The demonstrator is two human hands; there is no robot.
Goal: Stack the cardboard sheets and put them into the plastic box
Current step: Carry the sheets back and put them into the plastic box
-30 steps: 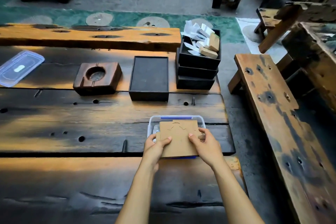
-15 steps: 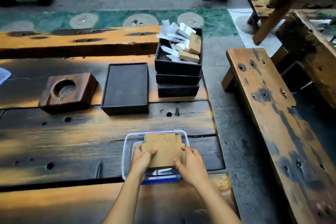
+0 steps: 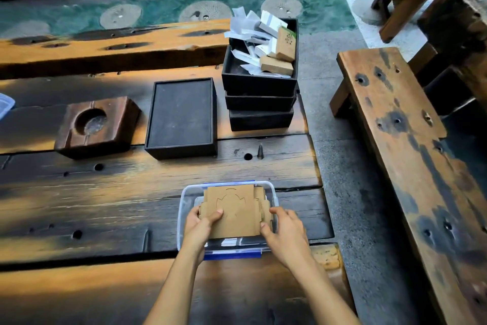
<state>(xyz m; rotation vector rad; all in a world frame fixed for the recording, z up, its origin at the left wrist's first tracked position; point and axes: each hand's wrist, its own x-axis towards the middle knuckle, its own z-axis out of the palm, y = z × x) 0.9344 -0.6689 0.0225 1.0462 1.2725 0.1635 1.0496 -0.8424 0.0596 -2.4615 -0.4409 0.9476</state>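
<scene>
A stack of brown cardboard sheets (image 3: 237, 211) with die-cut outlines sits inside a clear plastic box (image 3: 184, 200) with blue clips, near the front right of the wooden table. My left hand (image 3: 201, 227) grips the stack's near left corner, thumb on top. My right hand (image 3: 286, 229) holds the stack's right edge with its fingertips. The stack lies low within the box walls; its underside and the box floor are mostly hidden.
Behind the box stand a flat black tray (image 3: 181, 116), a wooden block with a round hollow (image 3: 97, 124), and stacked black boxes (image 3: 261, 103) holding papers and small cartons. A clear lid (image 3: 5, 104) shows at the left edge. A wooden bench (image 3: 411, 156) runs along the right.
The stack has gone lower into the plastic box, both hands moving down with it. The camera has tilted, so the table objects appear shifted.
</scene>
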